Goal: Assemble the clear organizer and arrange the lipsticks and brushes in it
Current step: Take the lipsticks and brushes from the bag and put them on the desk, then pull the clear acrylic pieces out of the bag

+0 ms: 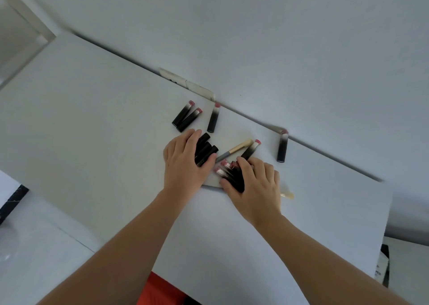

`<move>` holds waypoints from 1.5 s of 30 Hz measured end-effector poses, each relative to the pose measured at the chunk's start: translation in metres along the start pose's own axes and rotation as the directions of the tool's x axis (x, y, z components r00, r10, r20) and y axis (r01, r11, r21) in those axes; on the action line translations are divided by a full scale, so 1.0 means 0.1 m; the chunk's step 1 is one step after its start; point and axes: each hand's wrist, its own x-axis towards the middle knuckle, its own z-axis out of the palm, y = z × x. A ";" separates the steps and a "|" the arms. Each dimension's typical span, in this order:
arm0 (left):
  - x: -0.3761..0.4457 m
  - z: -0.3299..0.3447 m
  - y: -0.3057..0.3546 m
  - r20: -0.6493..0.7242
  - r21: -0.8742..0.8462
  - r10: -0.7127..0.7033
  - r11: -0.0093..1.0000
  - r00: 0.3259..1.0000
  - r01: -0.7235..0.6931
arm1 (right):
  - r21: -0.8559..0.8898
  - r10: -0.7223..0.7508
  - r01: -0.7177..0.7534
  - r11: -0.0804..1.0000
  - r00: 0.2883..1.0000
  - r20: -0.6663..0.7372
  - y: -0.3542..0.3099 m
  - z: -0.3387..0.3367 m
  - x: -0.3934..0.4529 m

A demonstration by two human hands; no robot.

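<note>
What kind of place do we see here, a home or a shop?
Probably a home room, though I am not sure: a plain white table against a bare white wall, with lipsticks and a makeup brush scattered on it.

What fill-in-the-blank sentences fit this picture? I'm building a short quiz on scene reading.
1. Both hands rest on bunches of ____ lying on the white table.
2. The left hand covers tubes whose visible ends are ____ in colour.
3. Between the hands lies a brush with a pale ____ handle.
4. One lipstick lies alone, beyond the ____ hand.

Missing words: lipsticks; black; wooden; right
</note>
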 end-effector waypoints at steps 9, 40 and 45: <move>0.02 -0.05 0.04 0.066 -0.059 0.004 0.998 0.998 0.000 | 0.016 0.037 -0.038 0.999 0.999 0.018 -0.03 -0.04 0.00; -1.69 -1.75 0.79 0.305 -0.740 -0.305 0.520 0.902 0.426 | 0.809 0.423 -0.421 0.410 0.874 0.241 0.13 -1.95 -1.69; -2.78 -1.87 0.88 0.319 -0.753 -0.383 0.453 0.867 0.477 | 0.826 0.389 -0.444 0.348 0.870 0.304 0.15 -2.13 -2.52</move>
